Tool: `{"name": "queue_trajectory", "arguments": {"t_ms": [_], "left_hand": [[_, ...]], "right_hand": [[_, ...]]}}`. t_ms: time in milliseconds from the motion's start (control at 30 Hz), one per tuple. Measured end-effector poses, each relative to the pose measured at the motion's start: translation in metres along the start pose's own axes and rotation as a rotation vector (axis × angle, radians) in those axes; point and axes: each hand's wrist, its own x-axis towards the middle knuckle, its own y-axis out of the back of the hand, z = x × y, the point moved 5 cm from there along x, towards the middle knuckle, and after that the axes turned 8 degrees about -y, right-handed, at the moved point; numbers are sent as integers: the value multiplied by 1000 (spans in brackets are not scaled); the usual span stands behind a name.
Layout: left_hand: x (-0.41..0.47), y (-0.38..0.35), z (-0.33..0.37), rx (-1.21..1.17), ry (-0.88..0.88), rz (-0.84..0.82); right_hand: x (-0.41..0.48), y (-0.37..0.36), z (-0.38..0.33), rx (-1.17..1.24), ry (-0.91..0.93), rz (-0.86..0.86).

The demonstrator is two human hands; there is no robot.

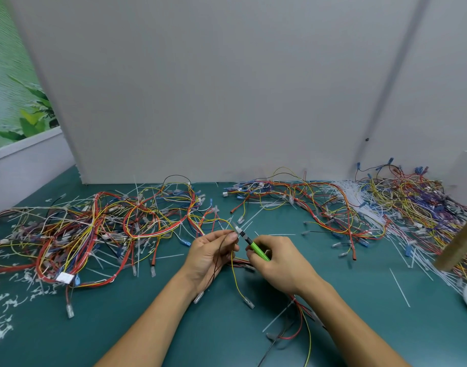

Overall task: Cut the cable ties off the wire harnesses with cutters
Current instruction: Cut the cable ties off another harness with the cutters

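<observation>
From the head camera, I see my left hand (210, 251) pinching a thin bunch of wires from the harness (233, 263), thumb and fingertips (233, 236) closed narrow around a yellow and a dark strand just above the green table (359, 300). My right hand (276, 263) is wrapped tight on the green-handled cutters (249, 243), their steel nose pointing up and left, right at the left fingertips. I cannot tell whether the blades are apart or already closed, and the cable tie they are aimed at is too small to make out.

The harness in hand trails down between my forearms, terminals dangling. A tangled harness pile (95, 234) sits well off to the left, another harness pile (412, 207) to the right, with cut white ties (399, 287) scattered across the mat.

My worry is how close the nose sits to my left fingertips: a squeeze made slightly off could nip skin. With the wires bunched so tightly at the pinch, the blades could also catch insulation rather than the tie alone, nicking the yellow strand.
</observation>
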Motion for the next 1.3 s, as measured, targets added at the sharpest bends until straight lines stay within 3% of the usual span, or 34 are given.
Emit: {"name": "queue_trajectory", "arguments": {"t_ms": [1300], "left_hand": [[-1,-2,1,5,-3,-21]], "right_hand": [[1,1,-1,1,-15,-20]]}}
